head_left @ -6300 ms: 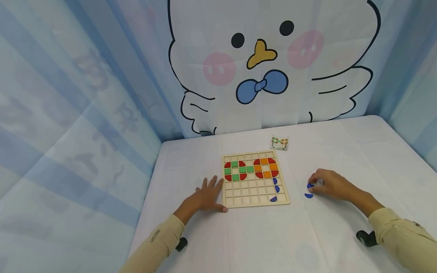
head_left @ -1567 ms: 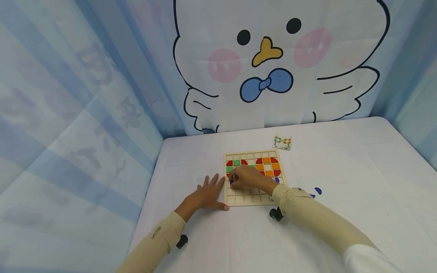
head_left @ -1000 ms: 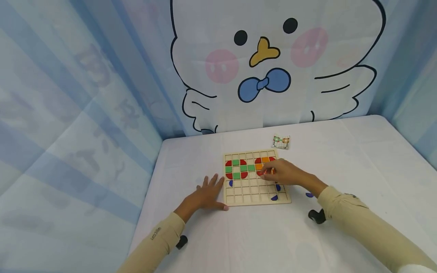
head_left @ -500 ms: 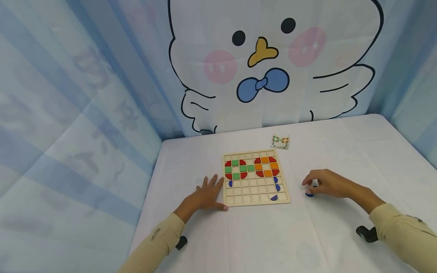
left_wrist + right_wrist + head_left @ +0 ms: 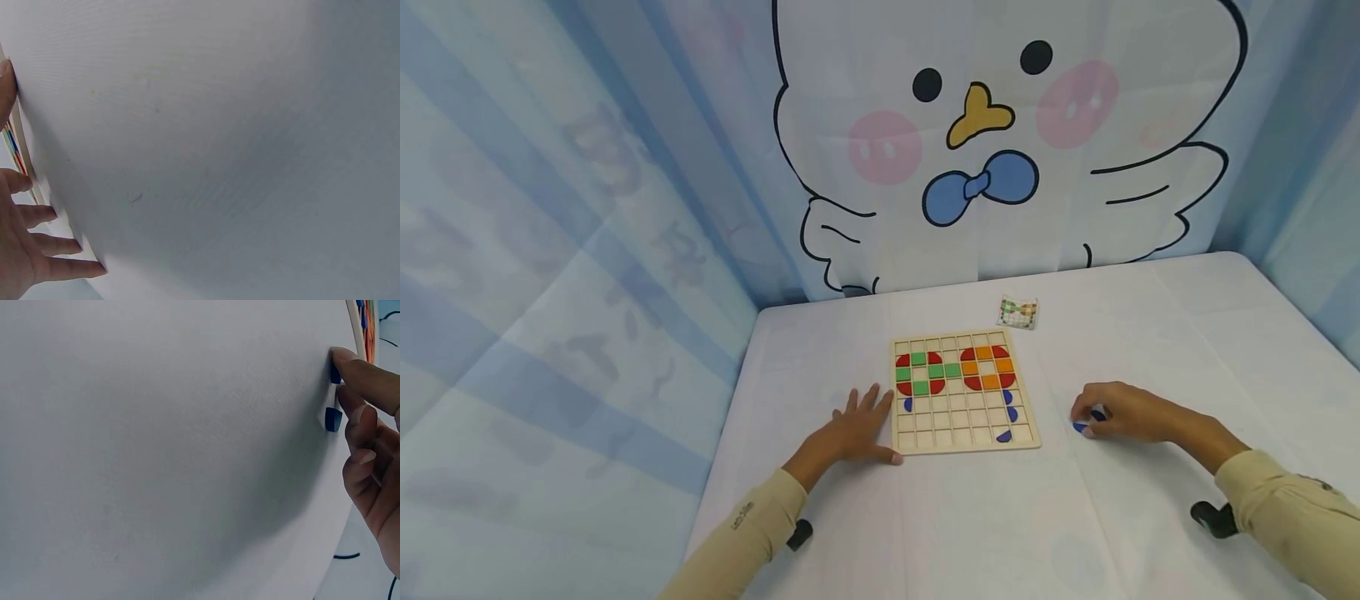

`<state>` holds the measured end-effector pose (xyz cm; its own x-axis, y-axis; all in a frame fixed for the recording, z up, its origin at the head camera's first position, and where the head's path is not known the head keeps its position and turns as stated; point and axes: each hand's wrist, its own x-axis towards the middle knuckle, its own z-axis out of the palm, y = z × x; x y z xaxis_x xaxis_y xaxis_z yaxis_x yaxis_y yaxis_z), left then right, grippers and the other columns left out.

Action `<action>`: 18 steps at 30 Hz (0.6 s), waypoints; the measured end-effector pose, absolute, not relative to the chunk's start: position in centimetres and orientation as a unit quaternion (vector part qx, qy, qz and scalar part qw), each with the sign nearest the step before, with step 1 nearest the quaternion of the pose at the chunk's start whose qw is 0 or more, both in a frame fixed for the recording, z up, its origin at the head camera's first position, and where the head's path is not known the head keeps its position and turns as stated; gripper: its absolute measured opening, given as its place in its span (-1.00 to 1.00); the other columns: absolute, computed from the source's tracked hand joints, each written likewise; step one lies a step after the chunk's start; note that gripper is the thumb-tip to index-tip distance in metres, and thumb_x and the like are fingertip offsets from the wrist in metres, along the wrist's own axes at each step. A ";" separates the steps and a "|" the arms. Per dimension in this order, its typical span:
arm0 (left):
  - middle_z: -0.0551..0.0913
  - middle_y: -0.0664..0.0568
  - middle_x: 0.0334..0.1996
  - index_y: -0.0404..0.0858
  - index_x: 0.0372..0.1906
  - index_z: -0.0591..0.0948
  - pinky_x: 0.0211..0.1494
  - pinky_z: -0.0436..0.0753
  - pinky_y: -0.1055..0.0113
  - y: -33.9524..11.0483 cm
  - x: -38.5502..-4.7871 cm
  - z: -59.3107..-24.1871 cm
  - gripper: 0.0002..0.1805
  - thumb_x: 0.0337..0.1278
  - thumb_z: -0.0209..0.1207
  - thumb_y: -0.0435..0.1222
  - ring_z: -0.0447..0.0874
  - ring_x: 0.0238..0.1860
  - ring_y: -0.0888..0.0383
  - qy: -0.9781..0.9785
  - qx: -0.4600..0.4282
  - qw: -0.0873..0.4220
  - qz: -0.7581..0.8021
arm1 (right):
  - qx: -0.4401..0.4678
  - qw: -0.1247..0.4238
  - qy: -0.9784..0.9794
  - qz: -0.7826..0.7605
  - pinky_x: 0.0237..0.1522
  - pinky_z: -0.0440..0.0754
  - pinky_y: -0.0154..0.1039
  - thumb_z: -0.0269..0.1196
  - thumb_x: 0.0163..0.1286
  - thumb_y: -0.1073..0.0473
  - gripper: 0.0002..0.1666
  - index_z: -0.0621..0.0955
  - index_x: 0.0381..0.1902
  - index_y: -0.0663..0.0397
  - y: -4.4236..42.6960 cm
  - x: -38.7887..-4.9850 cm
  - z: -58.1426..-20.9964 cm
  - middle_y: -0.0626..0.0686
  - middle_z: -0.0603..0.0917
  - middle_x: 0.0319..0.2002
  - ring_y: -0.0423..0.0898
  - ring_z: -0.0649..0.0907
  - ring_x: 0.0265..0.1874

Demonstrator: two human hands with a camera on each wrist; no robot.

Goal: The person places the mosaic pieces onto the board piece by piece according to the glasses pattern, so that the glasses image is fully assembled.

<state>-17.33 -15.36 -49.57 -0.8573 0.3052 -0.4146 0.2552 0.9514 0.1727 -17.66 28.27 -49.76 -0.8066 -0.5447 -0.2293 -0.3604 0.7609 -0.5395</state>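
My right hand (image 5: 1126,411) pinches a blue half-circle tile (image 5: 1080,427) at the tabletop, right of the board. In the right wrist view, thumb and forefinger meet at that tile (image 5: 335,375); a second blue tile (image 5: 333,419) lies beside the curled fingers. My left hand (image 5: 853,432), fingers spread and straight, rests on the table with fingertip and thumb against the left edge of a wooden grid board (image 5: 955,423). On the board, red, green and orange tiles (image 5: 952,371) form a bow-tie shape; below them sit several blue half-circle tiles (image 5: 1012,414).
A small printed pattern card (image 5: 1018,312) lies behind the board. White cloth covers the table (image 5: 985,533), and a curtain with a cartoon bird (image 5: 977,117) hangs behind it. A black device (image 5: 1214,519) is strapped under each forearm.
A blue tile was set at the board's left side by my right hand, which then went back to the loose blue tiles and now pinches one. My left hand stayed in place.
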 end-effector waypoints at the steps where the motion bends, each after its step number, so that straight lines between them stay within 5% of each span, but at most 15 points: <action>1: -0.07 -0.12 0.64 -0.04 0.63 0.03 0.39 0.22 -0.43 -15.3 -17.4 -49.6 0.24 -0.10 0.41 0.26 -0.14 0.58 -0.39 0.962 0.146 0.224 0.056 | -0.247 0.191 0.919 -0.242 -0.02 0.68 -0.15 0.43 0.26 0.07 -0.80 0.72 -0.14 -0.22 28.2 -17.6 -49.8 -0.21 0.66 -0.15 -0.18 0.57 -0.16; 10: -0.08 -0.12 0.64 -0.03 0.63 0.03 0.40 0.21 -0.42 -15.4 -17.4 -49.6 0.24 -0.11 0.41 0.27 -0.15 0.58 -0.38 0.963 0.142 0.223 0.054 | -0.257 0.163 0.923 -0.236 -0.12 0.63 -0.30 0.42 0.27 0.16 -0.84 0.72 -0.21 -0.22 27.7 -17.3 -49.8 -0.26 0.64 -0.24 -0.28 0.53 -0.26; 18: -0.08 -0.11 0.64 -0.03 0.63 0.02 0.40 0.20 -0.43 -15.4 -17.5 -49.8 0.25 -0.12 0.41 0.27 -0.15 0.59 -0.38 0.962 0.143 0.224 0.055 | -0.257 0.161 0.925 -0.227 -0.11 0.64 -0.20 0.40 0.29 0.16 -0.87 0.68 -0.23 -0.18 27.2 -16.9 -49.9 -0.23 0.66 -0.23 -0.25 0.55 -0.23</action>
